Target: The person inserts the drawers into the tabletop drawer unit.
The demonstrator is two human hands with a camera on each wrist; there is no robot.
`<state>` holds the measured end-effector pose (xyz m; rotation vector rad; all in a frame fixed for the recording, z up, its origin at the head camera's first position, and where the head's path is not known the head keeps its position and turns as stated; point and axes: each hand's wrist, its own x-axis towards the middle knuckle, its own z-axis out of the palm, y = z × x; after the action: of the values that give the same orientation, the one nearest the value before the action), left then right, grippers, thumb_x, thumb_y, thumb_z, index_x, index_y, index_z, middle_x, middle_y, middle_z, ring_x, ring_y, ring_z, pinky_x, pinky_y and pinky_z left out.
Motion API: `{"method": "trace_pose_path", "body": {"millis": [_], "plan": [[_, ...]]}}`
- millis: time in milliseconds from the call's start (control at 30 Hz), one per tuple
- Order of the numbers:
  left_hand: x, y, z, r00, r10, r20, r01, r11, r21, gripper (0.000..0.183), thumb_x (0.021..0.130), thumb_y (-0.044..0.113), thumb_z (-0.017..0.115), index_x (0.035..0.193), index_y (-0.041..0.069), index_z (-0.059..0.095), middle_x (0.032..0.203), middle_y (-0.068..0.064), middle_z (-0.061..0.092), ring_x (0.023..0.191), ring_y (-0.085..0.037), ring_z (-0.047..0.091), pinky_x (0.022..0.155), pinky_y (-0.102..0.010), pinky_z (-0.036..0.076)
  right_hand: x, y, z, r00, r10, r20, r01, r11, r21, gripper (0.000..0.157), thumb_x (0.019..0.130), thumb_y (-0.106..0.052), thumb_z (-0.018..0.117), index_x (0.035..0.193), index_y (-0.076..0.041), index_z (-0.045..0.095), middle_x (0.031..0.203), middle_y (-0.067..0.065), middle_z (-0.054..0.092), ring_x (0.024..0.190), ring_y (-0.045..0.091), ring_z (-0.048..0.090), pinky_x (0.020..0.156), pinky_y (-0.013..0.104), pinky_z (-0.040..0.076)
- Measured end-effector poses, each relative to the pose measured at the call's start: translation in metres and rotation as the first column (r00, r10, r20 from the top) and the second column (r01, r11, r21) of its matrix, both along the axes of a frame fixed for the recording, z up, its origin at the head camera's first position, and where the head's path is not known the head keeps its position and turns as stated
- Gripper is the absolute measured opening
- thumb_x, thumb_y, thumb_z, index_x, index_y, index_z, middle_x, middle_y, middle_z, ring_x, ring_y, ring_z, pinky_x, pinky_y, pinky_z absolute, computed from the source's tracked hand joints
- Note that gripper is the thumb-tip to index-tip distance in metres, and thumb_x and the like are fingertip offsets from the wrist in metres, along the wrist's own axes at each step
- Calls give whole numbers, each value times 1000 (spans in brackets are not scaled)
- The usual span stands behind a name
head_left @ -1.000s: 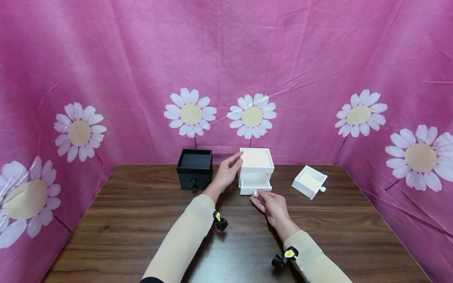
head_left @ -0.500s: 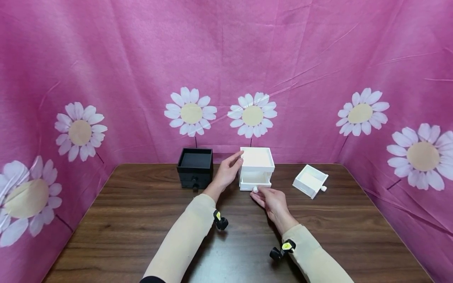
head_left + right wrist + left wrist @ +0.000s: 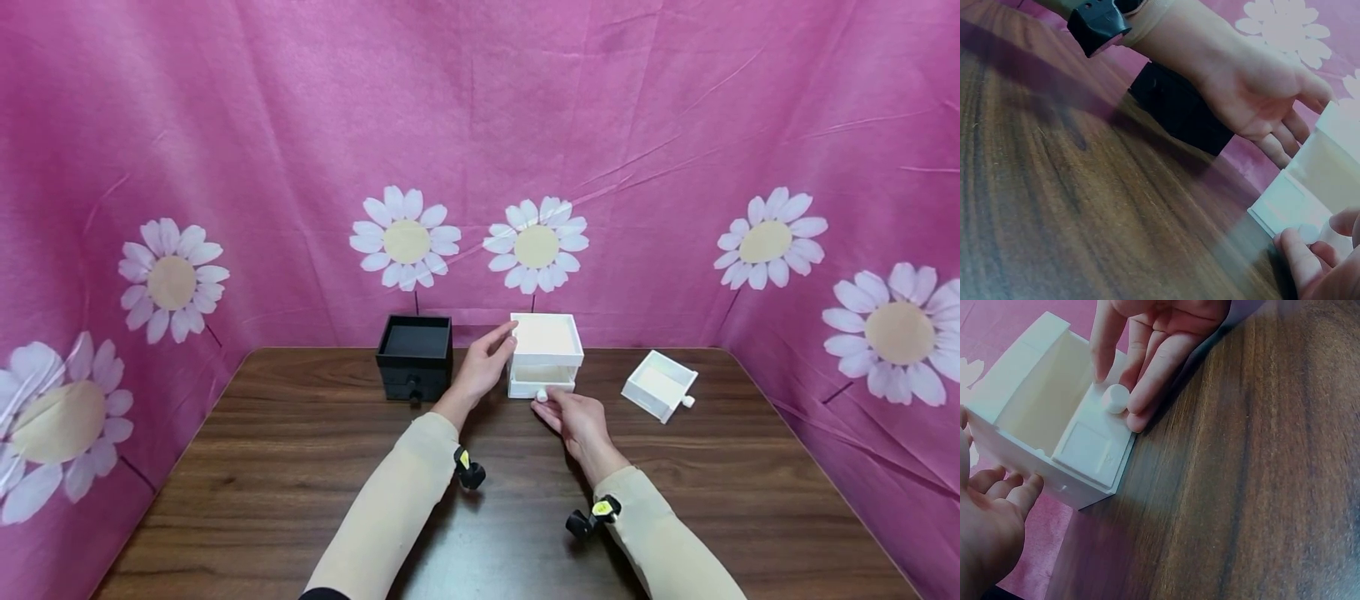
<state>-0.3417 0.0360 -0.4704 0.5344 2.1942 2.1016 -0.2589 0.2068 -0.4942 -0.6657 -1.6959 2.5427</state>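
A small white drawer box (image 3: 546,360) stands at the back middle of the table. Its upper slot is a bare gap, and below that sits a lower drawer (image 3: 1085,450), almost flush with the front. My left hand (image 3: 480,371) rests against the box's left side, fingers extended along the wall in the left wrist view. At the front, my right hand (image 3: 581,423) pinches the drawer's round white knob (image 3: 1115,399) between thumb and fingers. A loose white drawer (image 3: 645,402) with its own knob lies on the table to the right of the box.
A black drawer box (image 3: 414,377) with an open top tray and dark knobs stands left of the white one, close by my left wrist. Pink cloth (image 3: 300,167) with daisies encloses the back and sides of the wooden table (image 3: 300,467).
The lower drawer has slid back into the white box, my right hand moving forward with its knob. My left hand has stayed at the box's side.
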Motion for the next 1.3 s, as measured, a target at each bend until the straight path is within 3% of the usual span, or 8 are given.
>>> {"method": "trace_pose_path", "body": {"millis": [400, 700, 967, 1167, 1300], "plan": [[2, 2, 0, 1000, 7, -24, -6, 999, 35, 43, 112, 18, 60, 153, 9, 61, 158, -18, 59, 144, -33, 59, 125, -45, 46, -1, 4, 0, 1000, 27, -8, -27, 1000, -8, 17, 107, 2, 58, 118, 13, 62, 81, 9, 77, 81, 17, 81, 91, 30, 66], [1, 2, -1, 1000, 8, 1, -8, 1000, 29, 43, 112, 21, 61, 154, 13, 62, 157, -16, 61, 143, -31, 60, 125, -44, 47, 19, 18, 2, 994, 105, -17, -104, 991, 85, 43, 109, -1, 57, 144, 24, 48, 97, 12, 81, 92, 16, 81, 93, 31, 66], [1, 0, -1, 1000, 8, 8, -8, 1000, 10, 43, 112, 22, 60, 154, 14, 61, 157, -16, 61, 143, -30, 60, 124, -44, 48, 43, 48, 9, 973, 227, -46, -216, 960, 176, 45, 112, -5, 55, 146, 22, 47, 110, 15, 82, 96, 16, 81, 94, 32, 67], [1, 1, -2, 1000, -14, 10, 14, 1000, 13, 44, 113, 25, 60, 156, 16, 59, 160, -14, 58, 145, -31, 58, 124, -45, 47, 57, 75, 11, 956, 287, -55, -266, 932, 245, 40, 111, -8, 59, 139, 20, 54, 108, 11, 83, 93, 16, 81, 91, 34, 68], [1, 1, 0, 1000, 3, 14, -4, 1000, 17, 44, 112, 23, 61, 155, 16, 61, 159, -15, 60, 145, -30, 59, 124, -45, 47, 62, 93, 13, 945, 321, -62, -290, 911, 293, 39, 112, -9, 58, 138, 21, 54, 106, 9, 84, 93, 16, 81, 90, 34, 68]]}}
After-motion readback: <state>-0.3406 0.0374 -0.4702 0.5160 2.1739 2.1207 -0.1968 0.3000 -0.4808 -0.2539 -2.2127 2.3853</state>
